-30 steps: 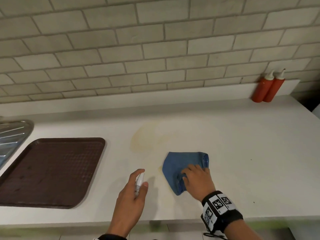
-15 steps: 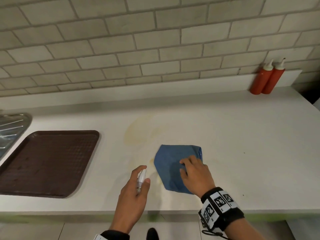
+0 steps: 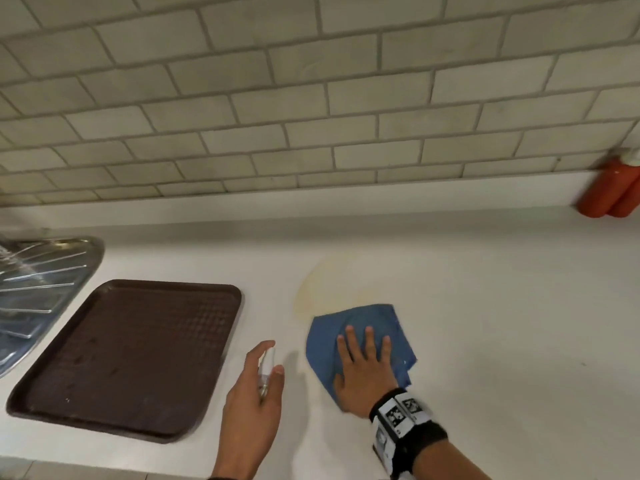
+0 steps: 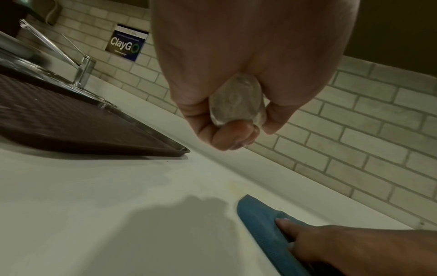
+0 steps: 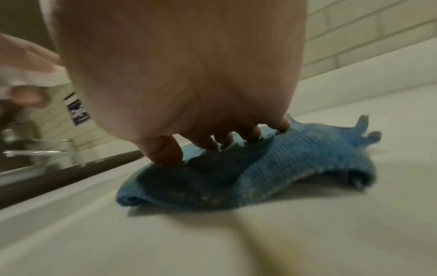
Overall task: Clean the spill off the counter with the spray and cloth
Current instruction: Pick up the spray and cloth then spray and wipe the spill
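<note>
Nearest the counter's front edge, the right hand [image 3: 363, 368] lies flat on the folded blue knitted cloth [image 3: 367, 322], its fingers [image 5: 163, 149] spread and nearly straight, the tips pressing into the fabric rather than curling round it. The cloth looks soft and limp: it bunches up at the side away from the thumb and one end lifts slightly off the white counter [image 3: 485, 306], so it will likely slide only where the palm bears down and fold over on itself otherwise. A broad, flat press through the middle seems the best hold, the whole hand keeping the layers together.

Just beside it, on the thumb side, the left hand [image 3: 252, 393] is curled round a small clear plastic spray bottle [image 3: 268, 367], held above the counter with thumb and fingers wrapped round the body. The bottle appears light, smooth and perhaps slippery if wet.

Just beyond the right fingertips, touching the cloth's far edge, lies the pale yellowish spill [image 3: 322, 285], a faint ring that is not yet wiped away. Out past the left hand's knuckles sits a dark brown textured plastic tray [image 3: 131, 358], with a ribbed steel sink drainer [image 3: 41, 282] beyond it. Far off, against the grey tiled wall [image 3: 311, 116], stand two red squeeze bottles [image 3: 613, 192].
</note>
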Motion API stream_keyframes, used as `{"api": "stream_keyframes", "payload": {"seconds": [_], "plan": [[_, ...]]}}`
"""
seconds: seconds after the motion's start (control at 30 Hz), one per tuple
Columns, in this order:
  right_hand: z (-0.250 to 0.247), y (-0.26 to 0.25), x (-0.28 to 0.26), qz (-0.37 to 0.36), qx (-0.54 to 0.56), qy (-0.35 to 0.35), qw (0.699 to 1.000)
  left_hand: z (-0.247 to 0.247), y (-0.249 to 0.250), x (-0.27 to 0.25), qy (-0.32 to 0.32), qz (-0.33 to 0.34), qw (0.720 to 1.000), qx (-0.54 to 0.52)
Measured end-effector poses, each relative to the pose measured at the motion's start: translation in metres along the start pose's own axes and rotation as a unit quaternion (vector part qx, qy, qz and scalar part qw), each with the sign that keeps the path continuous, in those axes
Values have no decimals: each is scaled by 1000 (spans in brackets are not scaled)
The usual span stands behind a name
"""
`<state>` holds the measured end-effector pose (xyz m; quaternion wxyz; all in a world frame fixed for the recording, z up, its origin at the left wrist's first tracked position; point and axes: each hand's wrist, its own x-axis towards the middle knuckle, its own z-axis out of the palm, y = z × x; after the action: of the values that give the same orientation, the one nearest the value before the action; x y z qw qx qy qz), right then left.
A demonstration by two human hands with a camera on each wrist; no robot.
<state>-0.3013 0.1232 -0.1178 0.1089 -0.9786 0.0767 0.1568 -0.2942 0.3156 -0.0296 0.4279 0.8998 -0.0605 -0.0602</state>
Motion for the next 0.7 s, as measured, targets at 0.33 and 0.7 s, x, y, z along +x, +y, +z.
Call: {"api": "stream_keyframes", "payload": {"seconds": [0.33,0.7], "plan": [[23,-77,47,-68,32,37,997,-30,-26,57,-22,-12,1000,-3],[-64,52,149,73,70,-54,993,-29,-20,77,-13,-11,1000,-16]]}}
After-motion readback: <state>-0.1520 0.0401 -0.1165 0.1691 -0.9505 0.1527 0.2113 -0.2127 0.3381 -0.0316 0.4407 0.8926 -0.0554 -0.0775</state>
